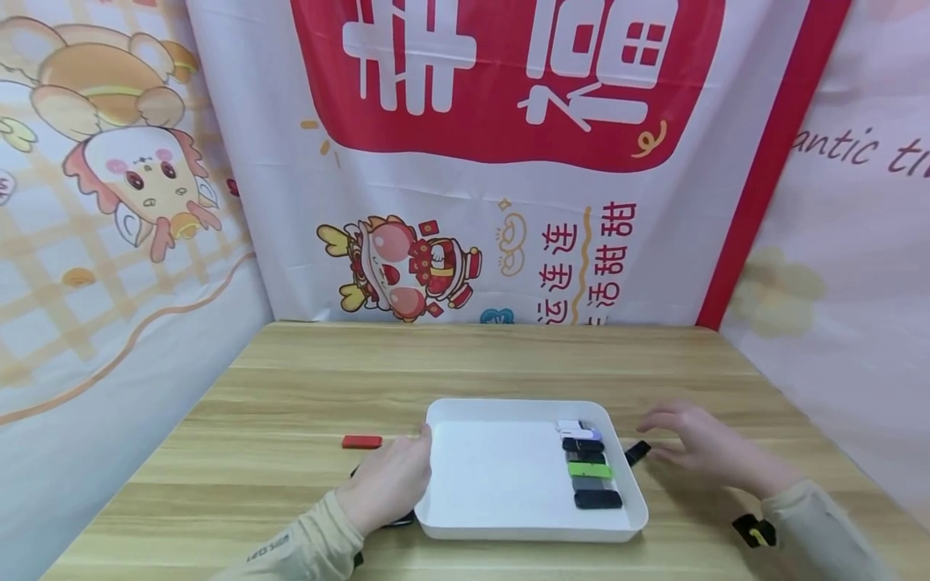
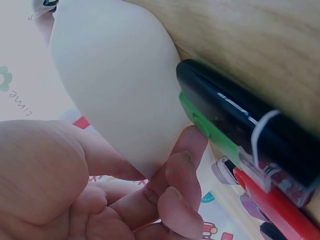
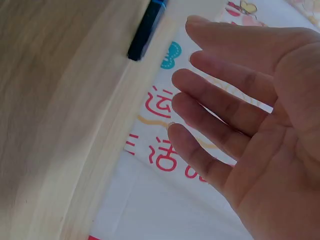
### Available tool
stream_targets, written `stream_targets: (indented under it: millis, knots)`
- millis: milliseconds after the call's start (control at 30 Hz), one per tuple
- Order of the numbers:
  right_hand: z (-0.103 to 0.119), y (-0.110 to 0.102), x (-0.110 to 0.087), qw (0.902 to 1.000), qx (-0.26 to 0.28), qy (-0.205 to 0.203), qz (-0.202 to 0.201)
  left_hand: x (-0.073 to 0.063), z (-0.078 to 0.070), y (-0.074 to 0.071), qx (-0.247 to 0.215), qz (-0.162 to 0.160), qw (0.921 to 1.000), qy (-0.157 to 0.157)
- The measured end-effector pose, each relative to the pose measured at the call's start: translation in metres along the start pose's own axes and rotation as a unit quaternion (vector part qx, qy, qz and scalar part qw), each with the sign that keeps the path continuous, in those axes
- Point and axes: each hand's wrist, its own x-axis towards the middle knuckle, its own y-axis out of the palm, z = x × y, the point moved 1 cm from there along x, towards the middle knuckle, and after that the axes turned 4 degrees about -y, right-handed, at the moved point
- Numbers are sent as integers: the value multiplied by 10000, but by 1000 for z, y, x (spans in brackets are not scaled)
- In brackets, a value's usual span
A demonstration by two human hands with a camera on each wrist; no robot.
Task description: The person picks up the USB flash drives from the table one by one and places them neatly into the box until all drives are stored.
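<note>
A white rectangular tray (image 1: 501, 534) sits on the wooden table. My left hand (image 1: 392, 478) pinches its left wall; in the left wrist view the thumb and curled fingers close over the rim of the white wall. My right hand (image 1: 701, 448) is to the right of the tray, and the right wrist view shows its fingers loosely spread with nothing in them. Near its fingertips, a black stick (image 1: 638, 453) lies against the tray's outer right side. Inside the tray, along the right wall, several small USB-type sticks stand in a column, among them a green stick (image 1: 589, 470) and a black one (image 1: 598, 499).
A red stick (image 1: 362, 442) lies left of the tray. More small pieces are partly hidden around my left hand, including a black one (image 2: 245, 120) and a green one (image 2: 210, 125). A black-and-yellow piece (image 1: 754, 531) lies by my right sleeve. Printed cloth walls surround the table.
</note>
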Motion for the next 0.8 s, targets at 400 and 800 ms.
stream_targets:
  millis: [400,800]
  knots:
    - [5,15,1,9994,-143,-29,310,-1,0,1,-12,33,10000,10]
    - [7,19,4,9974,-96,379,610,-1,0,0,37,33,10000,-52]
